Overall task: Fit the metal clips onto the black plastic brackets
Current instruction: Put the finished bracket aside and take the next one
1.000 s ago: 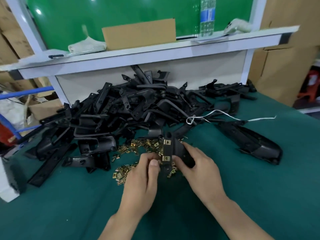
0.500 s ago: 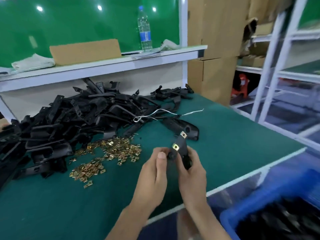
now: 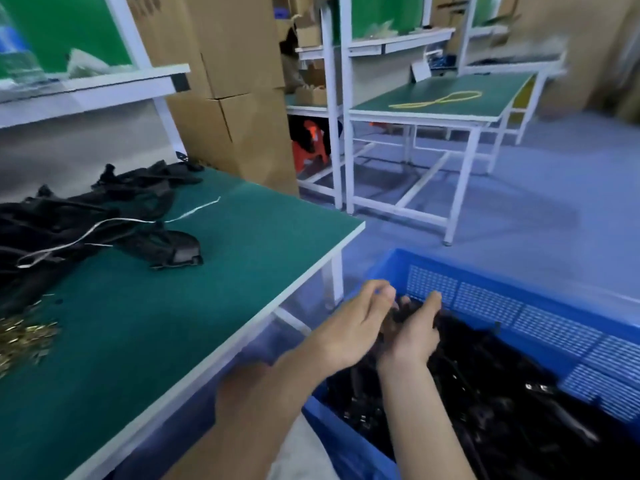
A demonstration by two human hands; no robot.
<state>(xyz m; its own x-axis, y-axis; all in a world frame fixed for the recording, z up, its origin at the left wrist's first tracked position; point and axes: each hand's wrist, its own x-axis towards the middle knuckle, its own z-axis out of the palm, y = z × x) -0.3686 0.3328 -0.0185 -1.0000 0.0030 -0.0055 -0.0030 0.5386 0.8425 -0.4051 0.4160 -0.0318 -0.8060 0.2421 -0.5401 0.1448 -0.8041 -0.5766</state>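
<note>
A workshop with a pale blue floor, stacked cardboard boxes [image 3: 235,81] at 12 o'clock and a second bench [image 3: 433,107] at 1 o'clock carrying a yellow loop [image 3: 440,100]. The green-topped workbench [image 3: 207,271] fills the left. On it, a heap of black plastic brackets [image 3: 69,216] lies at 9 o'clock with a white cord [image 3: 86,233] across it, and the brass-coloured metal clips [image 3: 24,337] are scattered near the bench's left edge at 8 o'clock. Beside the bench, at 4 o'clock, a blue crate [image 3: 485,289] holds many more black parts [image 3: 502,393]. The left hand [image 3: 353,327] and right hand [image 3: 412,336] hang close together over the crate's near corner, fingers curled, with a dark piece [image 3: 401,306] between them. Blur hides whether either hand actually grips it.
</note>
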